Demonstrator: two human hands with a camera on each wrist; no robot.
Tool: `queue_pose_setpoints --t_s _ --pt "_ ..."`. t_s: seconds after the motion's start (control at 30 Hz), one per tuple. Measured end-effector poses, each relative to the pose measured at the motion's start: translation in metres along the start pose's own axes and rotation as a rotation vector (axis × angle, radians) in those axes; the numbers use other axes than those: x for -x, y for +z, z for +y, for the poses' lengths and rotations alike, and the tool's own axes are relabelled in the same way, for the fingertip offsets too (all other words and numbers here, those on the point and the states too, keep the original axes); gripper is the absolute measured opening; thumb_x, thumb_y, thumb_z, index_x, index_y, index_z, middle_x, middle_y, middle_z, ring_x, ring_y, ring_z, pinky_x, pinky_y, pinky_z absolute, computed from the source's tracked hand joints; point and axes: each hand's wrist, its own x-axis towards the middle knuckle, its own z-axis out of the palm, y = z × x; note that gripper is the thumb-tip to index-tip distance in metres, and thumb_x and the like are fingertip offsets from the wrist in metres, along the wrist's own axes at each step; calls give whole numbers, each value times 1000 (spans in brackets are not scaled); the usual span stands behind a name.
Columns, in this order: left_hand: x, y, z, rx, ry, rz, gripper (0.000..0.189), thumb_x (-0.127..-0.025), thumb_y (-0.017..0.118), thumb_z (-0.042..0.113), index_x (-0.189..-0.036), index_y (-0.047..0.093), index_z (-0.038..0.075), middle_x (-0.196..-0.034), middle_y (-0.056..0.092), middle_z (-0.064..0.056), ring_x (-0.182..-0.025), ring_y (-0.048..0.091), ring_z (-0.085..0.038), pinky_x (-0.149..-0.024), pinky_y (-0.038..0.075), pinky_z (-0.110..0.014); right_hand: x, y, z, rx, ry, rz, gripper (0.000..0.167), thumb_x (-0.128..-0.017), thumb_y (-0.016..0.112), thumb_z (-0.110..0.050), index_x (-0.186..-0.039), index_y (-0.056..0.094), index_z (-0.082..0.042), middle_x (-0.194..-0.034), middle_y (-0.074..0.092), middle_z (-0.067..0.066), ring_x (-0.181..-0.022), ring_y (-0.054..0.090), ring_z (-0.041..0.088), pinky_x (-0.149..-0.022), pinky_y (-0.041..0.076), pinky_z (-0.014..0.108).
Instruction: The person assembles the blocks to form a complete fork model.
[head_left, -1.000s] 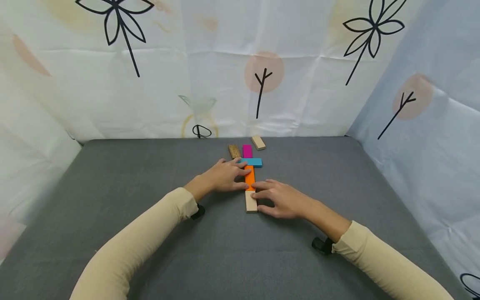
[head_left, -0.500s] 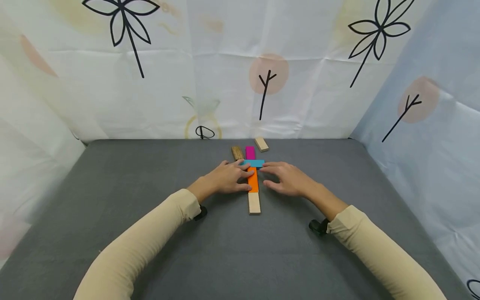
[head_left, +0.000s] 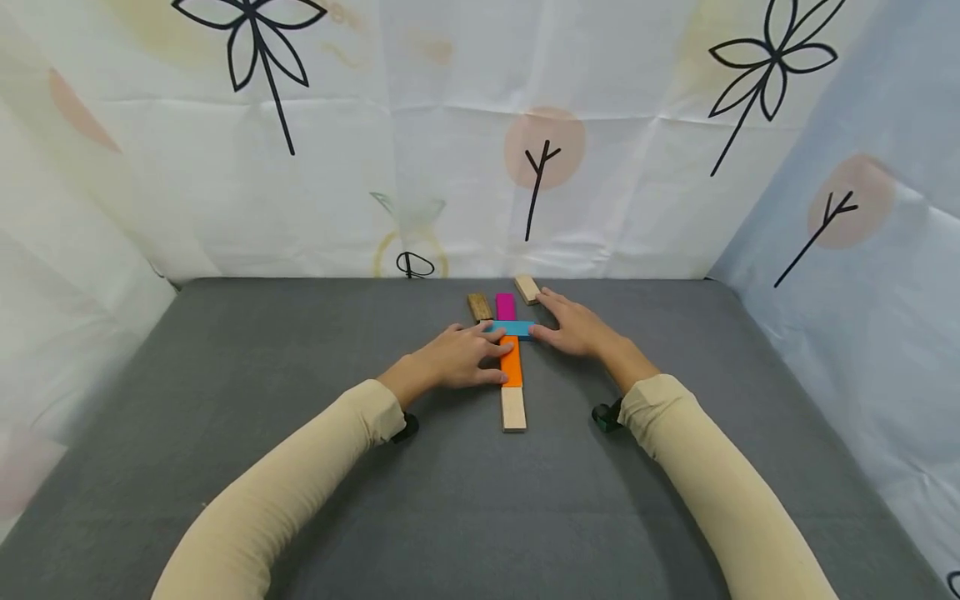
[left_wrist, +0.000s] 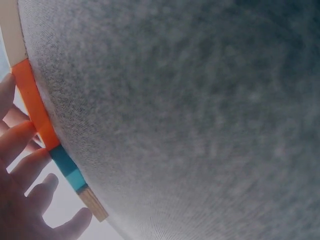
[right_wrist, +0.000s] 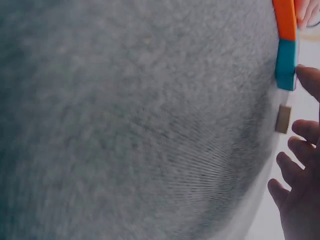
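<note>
Flat wooden blocks form a column on the grey table: a pale block [head_left: 513, 410] nearest, then an orange block [head_left: 512, 367], a blue block [head_left: 519, 328] lying crosswise, and a magenta block [head_left: 506, 306] beyond. My left hand [head_left: 459, 358] rests from the left on the orange and blue blocks, fingers spread; the left wrist view has its fingertips along the orange block [left_wrist: 37, 107]. My right hand [head_left: 576, 327] reaches forward with loose fingers. Its thumb is at the blue block's right end [right_wrist: 286, 65], and its fingertips are right by a second pale block [head_left: 527, 289] at the back.
A brown, dark-grained block [head_left: 480, 306] lies at a slant left of the magenta one. The grey table [head_left: 337, 517] ends at a white printed cloth [head_left: 465, 167] behind, with more cloth along both sides.
My right hand has moved from the near pale block and orange block forward, past the blue block's end, to the back pale block. The left hand has stayed in place.
</note>
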Motion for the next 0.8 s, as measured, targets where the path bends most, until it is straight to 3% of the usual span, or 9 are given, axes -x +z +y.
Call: queue_pose_setpoints --t_s 0.17,0.47,0.8 --pt "-1 -1 1 11 13 4 63 -98 56 53 -150 45 21 -160 31 -4 -151 17 -27 -115 24 -59 -3 4 8 -32 30 12 68 -105 46 -41 -156 28 -1 -163 20 18 -147 25 38 -116 22 56" --pt "-3 1 -1 13 5 -4 63 -98 55 54 -150 45 21 -160 30 -4 -152 17 -27 -114 24 -60 -3 3 5 -40 1 -18 66 -105 42 -44 -157 29 -5 -163 23 15 -147 26 37 -116 22 57" --pt "-1 0 1 9 -2 -9 62 -98 56 53 -150 46 21 -160 32 -4 -151 18 -28 -114 25 -60 0 2 1 33 -3 -57 67 -105 44 -45 -156 31 -3 -161 27 15 -147 27 38 -117 21 56"
